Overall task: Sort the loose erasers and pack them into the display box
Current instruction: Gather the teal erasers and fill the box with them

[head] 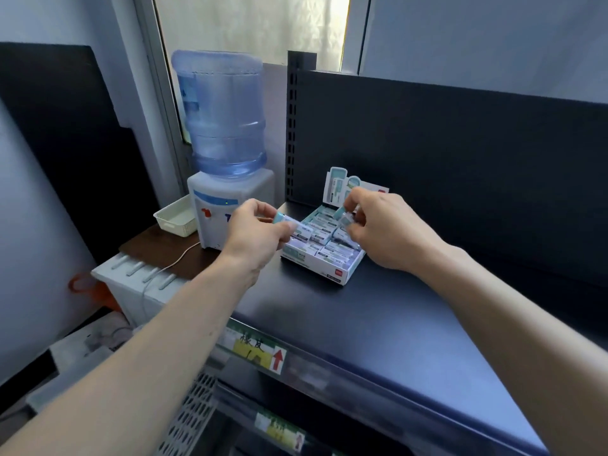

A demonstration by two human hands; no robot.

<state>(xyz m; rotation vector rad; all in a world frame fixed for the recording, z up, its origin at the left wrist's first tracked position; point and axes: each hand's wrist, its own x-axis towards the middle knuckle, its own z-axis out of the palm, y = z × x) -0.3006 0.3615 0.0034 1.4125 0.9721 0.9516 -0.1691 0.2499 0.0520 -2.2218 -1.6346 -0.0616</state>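
Display box (pixel 330 273) of erasers (pixel 324 250) sits on the dark shelf (pixel 378 324), water dispenser (pixel 227 205) just left. Left hand (pixel 253 233) grips one eraser (pixel 283 219) beside it; right hand (pixel 386 233) pinches a second eraser (pixel 344 219) above, hiding some rows.

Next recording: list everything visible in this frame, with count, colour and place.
display box: one, white and teal, on the shelf
packed erasers: many, count unclear, white and teal, in rows inside the display box
left eraser: one, teal-ended, just left of the box
right eraser: one, teal-ended, over the box
shelf: one, dark blue, under the box
label: one, yellow and green with a red arrow, on the shelf's front edge
water dispenser: one, white with a blue bottle, left of the shelf
basket: one, white, beside the dispenser
left hand: pinches the left eraser
right hand: pinches the right eraser
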